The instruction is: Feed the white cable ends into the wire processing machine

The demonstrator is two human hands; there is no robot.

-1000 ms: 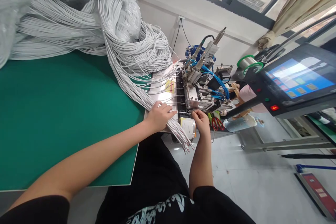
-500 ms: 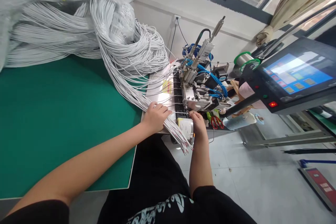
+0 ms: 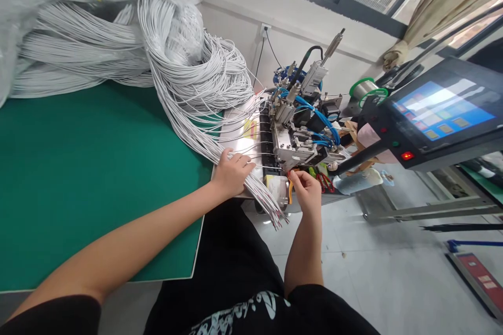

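My left hand is closed over a bundle of thin white cables, whose free ends hang past the bench edge. One single cable runs from beside my left fingertips into the front of the bench machine. My right hand has thumb and forefinger pinched together at the machine's front corner, close to that cable's end. Whatever sits between those fingertips is too small to make out. An orange handle shows just left of my right hand, beside a roll with a white label.
Large coils of white cable, partly under clear plastic, lie on the green table. Several cables lead into the machine's black slotted strip. A control screen, a green-rimmed wire spool and red-handled scissors are at right.
My right hand has shifted a little to the right, away from the cable's end, uncovering the orange handle. My left hand stays on the bundle.
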